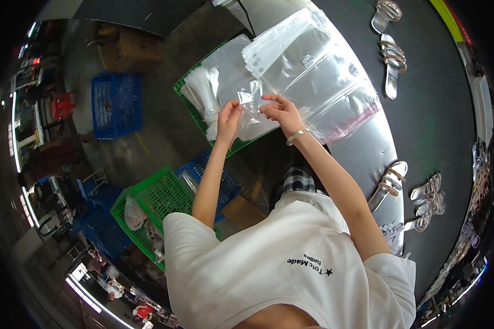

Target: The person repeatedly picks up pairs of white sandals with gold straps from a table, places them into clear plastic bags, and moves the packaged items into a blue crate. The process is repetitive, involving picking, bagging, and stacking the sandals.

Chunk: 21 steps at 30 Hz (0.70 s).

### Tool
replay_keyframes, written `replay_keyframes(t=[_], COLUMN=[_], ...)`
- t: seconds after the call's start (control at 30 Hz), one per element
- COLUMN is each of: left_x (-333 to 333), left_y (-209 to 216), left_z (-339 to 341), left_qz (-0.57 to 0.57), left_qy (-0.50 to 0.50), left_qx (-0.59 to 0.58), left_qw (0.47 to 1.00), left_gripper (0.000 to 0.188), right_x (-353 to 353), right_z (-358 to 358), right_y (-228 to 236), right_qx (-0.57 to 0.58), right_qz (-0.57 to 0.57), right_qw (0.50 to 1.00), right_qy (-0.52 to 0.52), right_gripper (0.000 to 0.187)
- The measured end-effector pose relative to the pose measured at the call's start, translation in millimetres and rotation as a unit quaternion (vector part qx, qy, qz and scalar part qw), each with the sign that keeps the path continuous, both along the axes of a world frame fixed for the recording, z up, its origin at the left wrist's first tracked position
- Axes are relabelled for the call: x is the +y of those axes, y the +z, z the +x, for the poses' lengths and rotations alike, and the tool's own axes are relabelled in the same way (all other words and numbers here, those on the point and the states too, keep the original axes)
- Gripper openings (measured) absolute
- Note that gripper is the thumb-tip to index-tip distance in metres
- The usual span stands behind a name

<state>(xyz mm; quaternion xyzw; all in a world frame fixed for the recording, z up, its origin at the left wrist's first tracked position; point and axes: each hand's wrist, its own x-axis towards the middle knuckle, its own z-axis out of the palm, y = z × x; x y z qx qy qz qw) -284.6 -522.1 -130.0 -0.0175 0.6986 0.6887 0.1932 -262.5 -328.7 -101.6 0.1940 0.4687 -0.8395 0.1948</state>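
Between my two hands is a small, shiny clear plastic bag, held up over stacked packaging. My left hand pinches its left side between thumb and fingers. At the other side, my right hand has its fingers bent around the bag's edge; glare hides part of the grip. Below and beyond them, a bundle of clear bags lies in a green crate. Large flat clear bags are spread in overlapping layers to the right of my hands, resting partly on the metal table edge.
Silver strappy sandals lie along the dark belt surface on the right, with another sandal nearer me. A green basket stands low on my left. Farther left are a blue crate and a cardboard box.
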Motion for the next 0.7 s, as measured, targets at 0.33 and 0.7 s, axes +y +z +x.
replay_keyframes(t=[0.33,0.7], left_x=[119,282], left_y=[149,183], left_z=[44,104], left_qz=[0.078,0.255], left_qy=[-0.072,-0.279], left_qx=[-0.006,-0.170], left_qw=[0.994,0.910], left_gripper=[0.025,0.031], right_x=[72,183], right_z=[47,199], right_y=[122,146], right_qx=[0.086,0.147], right_qz=[-0.113,0.445], right_qw=[0.973,0.821], right_qy=[-0.183,-0.327], right_gripper=[0.027,0.023])
